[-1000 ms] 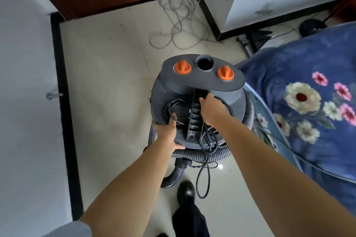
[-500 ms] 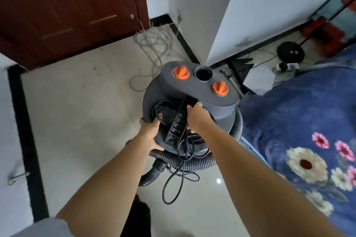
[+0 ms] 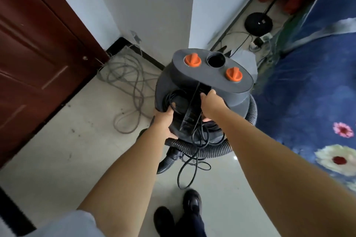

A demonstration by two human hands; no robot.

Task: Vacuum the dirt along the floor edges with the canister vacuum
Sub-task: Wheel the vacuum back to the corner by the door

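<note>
Vacuum (image 3: 202, 90): carried above the floor (image 3: 67, 150), right grip (image 3: 210, 106) curled round its top handle, left grip (image 3: 165, 121) cupping the near side. Hazard: cord (image 3: 189, 167) loops dangling below both grips, just ahead of shoes (image 3: 191, 201); could snag and trip.

The canister vacuum (image 3: 204, 90) hides its own lower body and wheels. The right hand (image 3: 211, 107) covers the handle's middle, fingertips out of sight. The ribbed hose (image 3: 208, 149) vanishes behind the canister. The bedspread (image 3: 312, 90) and door (image 3: 38, 59) run off frame.
</note>
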